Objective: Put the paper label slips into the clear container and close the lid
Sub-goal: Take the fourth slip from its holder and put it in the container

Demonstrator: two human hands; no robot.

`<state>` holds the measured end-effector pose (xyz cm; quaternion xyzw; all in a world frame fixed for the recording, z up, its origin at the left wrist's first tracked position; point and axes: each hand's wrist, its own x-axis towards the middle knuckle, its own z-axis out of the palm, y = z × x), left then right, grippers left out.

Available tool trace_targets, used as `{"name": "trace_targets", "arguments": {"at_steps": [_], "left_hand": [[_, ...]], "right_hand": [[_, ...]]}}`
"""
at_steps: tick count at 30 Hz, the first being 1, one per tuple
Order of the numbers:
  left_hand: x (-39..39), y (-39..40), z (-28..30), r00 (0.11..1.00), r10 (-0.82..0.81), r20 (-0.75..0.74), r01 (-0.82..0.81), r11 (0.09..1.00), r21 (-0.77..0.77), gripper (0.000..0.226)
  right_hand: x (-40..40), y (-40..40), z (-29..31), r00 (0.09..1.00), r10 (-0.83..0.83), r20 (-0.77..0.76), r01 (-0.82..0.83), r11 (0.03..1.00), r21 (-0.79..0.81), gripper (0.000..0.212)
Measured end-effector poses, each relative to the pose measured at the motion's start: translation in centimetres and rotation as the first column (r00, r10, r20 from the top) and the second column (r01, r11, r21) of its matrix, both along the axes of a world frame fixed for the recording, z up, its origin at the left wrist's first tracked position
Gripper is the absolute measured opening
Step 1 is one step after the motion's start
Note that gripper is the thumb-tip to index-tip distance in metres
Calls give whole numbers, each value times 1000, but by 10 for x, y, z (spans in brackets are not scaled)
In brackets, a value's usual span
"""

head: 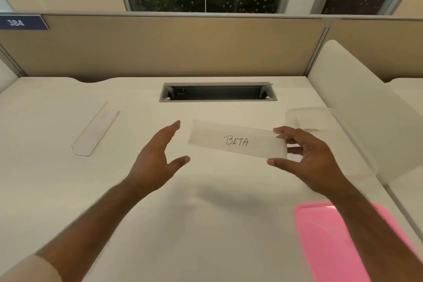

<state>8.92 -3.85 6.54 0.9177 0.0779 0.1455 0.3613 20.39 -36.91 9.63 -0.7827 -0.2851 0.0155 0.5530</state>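
While the pink lid (338,242) lay flat at the desk's (206,224) near right edge, partly under the right forearm, the clear container (357,144) stood open just beyond it along the right edge. The right hand (313,158) pinched the right end of the slip marked BETA (235,142) between thumb and fingertips, holding it above the middle of the desk. The left hand (158,155) hovered empty beside the slip's free end, fingers spread wide. Toward the far left sat a second slip (96,130), creased lengthwise. Gripped at one end only, the paper could sag or catch the container's rim and fold. Something pale already seemed to lie inside; I could not tell what.
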Motion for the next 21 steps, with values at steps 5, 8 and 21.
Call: {"name": "trace_targets", "arguments": {"at_steps": [5, 8, 21], "left_hand": [[24, -26, -56, 983, 160, -94, -147, 980, 131, 72], [43, -44, -85, 975, 171, -138, -140, 967, 212, 73], [79, -81, -139, 930, 195, -311, -48, 904, 424, 89]], "right_hand": [[16, -45, -2, 967, -237, 91, 237, 971, 5, 63], [26, -73, -2, 910, -383, 158, 390, 921, -12, 62], [40, -144, -13, 638, -591, 494, 761, 582, -287, 65]]}}
